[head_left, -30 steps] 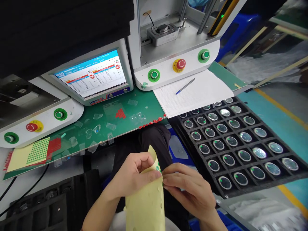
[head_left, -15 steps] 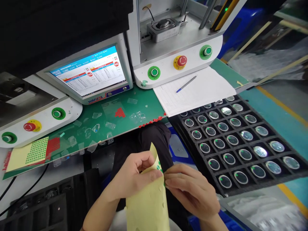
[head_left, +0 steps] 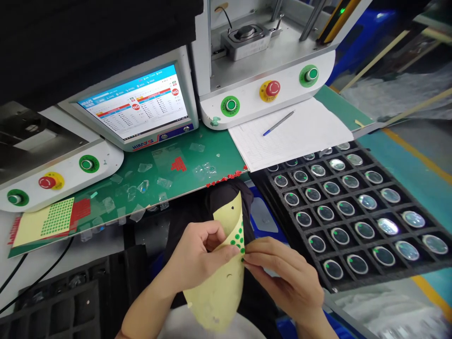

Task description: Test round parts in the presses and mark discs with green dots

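My left hand (head_left: 205, 256) is closed on a pale yellow sticker sheet (head_left: 215, 299), thumb in front and fingers curled behind. The sheet is bent, its upper corner folding over so that rows of green dot stickers (head_left: 237, 235) show near the right edge. Thumb and fingers of my right hand (head_left: 284, 273) are pinched together at that edge, on a green dot sticker (head_left: 243, 259) that is partly hidden by the fingertips. Right of my hands lies a black foam tray (head_left: 310, 256) with round, silver-rimmed lens-like parts (head_left: 357, 264) in its compartments; many bear a green dot.
A green bench (head_left: 197, 181) carries clear plastic scraps, red stickers (head_left: 179, 164), another green-dot sheet (head_left: 58, 219), paper (head_left: 293, 141) and a pen (head_left: 278, 123). Behind stand a monitor (head_left: 134, 106) and a machine with a red stop button (head_left: 273, 88). Black trays (head_left: 70, 306) lie lower left.
The sheet has tilted and curled further, its top corner rising and more green dots coming into sight. Both hands stay close together at its edge. The camera view has shifted slightly.
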A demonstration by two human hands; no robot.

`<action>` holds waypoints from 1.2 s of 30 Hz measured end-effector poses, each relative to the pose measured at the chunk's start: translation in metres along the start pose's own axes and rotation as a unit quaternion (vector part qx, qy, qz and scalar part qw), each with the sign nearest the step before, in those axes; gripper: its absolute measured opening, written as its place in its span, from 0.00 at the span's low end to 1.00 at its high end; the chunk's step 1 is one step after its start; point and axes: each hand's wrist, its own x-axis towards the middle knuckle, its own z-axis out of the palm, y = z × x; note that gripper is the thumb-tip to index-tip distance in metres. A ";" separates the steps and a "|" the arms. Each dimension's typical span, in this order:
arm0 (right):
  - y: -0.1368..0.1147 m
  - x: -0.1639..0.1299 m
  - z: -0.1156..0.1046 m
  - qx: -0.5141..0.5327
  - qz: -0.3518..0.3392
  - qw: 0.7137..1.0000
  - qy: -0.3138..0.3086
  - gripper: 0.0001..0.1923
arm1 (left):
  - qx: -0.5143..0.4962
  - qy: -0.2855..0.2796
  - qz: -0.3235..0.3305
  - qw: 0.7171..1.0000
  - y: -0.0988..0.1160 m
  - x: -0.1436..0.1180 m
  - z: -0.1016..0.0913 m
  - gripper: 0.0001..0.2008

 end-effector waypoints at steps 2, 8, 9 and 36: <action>0.000 0.000 0.001 -0.011 0.003 1.000 0.003 0.10 | 0.014 0.012 0.009 1.000 0.001 0.001 0.000 0.18; 0.001 -0.002 0.001 -0.030 -0.007 0.999 -0.015 0.10 | 0.004 0.012 -0.001 1.000 0.001 0.001 0.001 0.18; 0.001 -0.003 0.001 -0.025 -0.009 1.000 -0.015 0.10 | 0.002 0.012 -0.003 1.000 0.001 0.001 0.001 0.17; 0.004 -0.004 -0.007 -0.010 -0.014 0.994 -0.112 0.07 | -0.008 -0.104 -0.073 0.992 0.012 0.019 -0.011 0.16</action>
